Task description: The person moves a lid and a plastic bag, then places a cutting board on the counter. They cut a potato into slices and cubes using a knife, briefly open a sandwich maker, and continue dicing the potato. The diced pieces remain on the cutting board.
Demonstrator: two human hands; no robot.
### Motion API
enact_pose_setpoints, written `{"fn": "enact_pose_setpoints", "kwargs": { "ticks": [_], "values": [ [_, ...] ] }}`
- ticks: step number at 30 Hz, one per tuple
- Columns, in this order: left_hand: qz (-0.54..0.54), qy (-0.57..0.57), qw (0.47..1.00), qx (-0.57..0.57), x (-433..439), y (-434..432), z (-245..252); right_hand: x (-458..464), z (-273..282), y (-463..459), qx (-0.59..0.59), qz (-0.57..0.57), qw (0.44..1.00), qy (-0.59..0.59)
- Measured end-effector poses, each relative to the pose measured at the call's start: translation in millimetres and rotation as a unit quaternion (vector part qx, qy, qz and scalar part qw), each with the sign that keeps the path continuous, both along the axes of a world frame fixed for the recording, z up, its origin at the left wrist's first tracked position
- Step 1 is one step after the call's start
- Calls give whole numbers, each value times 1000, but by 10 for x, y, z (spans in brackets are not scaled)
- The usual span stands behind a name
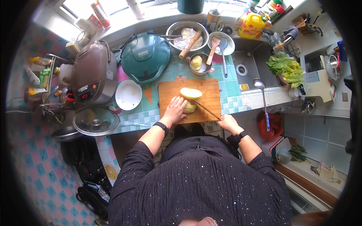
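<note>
A wooden cutting board [208, 89] lies at the counter's front edge. My left hand [174, 109] rests flat, its fingers over a pale yellow-green piece, perhaps potato [190, 107], on the board. Just beyond it a yellow half of what looks like a potato [191, 93] shows its cut face. My right hand [228, 123] is closed around the handle of a kitchen knife [207, 109] at the board's right front corner. The blade slants up and left, its tip near the yellow half. Whether the blade touches either piece, I cannot tell.
Behind the board stand a metal bowl [199, 71] with a peeled potato-like piece and a green electric griddle [145, 60]. A white plate [128, 95] and a rice cooker [94, 75] are on the left. A sink [254, 63] and a hanging ladle [263, 97] are on the right.
</note>
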State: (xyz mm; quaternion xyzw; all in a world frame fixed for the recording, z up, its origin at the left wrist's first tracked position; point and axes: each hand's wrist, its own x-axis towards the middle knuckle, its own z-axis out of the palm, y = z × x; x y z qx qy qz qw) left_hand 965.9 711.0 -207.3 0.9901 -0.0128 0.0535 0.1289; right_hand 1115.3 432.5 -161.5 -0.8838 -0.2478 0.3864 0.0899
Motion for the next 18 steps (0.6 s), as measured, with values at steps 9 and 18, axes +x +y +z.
{"fn": "enact_pose_setpoints", "kwargs": {
  "ticks": [9,18],
  "values": [
    [135,74,988,-6,-42,-30,-112,-69,25,258,1,56,998,-29],
    [304,193,933,-15,-354,16,138,-89,-315,756,54,67,996,20]
  ]
}}
